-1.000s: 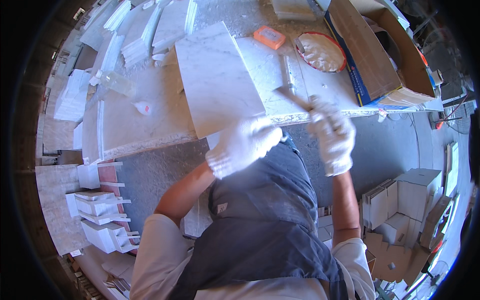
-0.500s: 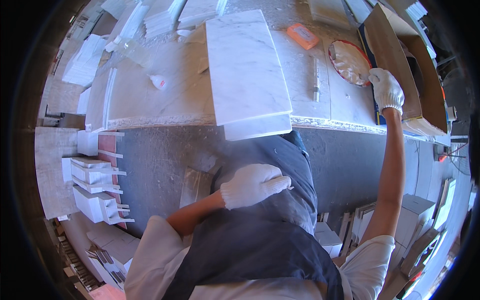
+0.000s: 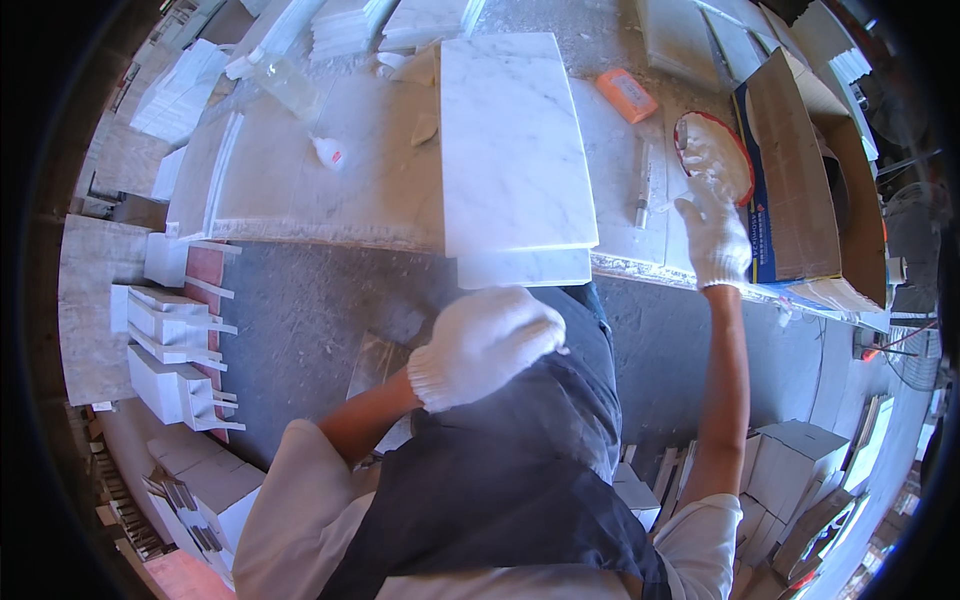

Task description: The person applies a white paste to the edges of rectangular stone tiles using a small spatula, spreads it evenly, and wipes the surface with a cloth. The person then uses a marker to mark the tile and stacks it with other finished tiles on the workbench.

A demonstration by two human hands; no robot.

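Note:
My left hand [image 3: 490,345], in a white knitted glove, is closed in front of the table edge. A tiny tip shows at its fingers, too small to name. Just beyond it, a pale grey-veined marble slab [image 3: 515,140] lies on top of another marble slab [image 3: 525,269], which juts out past the table's front. My right hand [image 3: 715,235], gloved the same way, reaches over the table with thumb and fingers apart. Its fingertips are at the near rim of a red-edged round dish [image 3: 748,180] of white paste [image 3: 712,150]; whether they touch the paste is unclear.
A cardboard box [image 3: 800,190] stands right of the dish. An orange block [image 3: 626,95] and a marker-like tube [image 3: 643,185] lie between slab and dish. A clear bottle [image 3: 285,85] and a white nozzle [image 3: 328,152] lie left. Stacked slabs [image 3: 350,25] line the back.
My right hand has moved left and nearer from beside the box to the dish's near rim, its fingers spreading. My left hand has risen toward the slabs. The view has shifted slightly.

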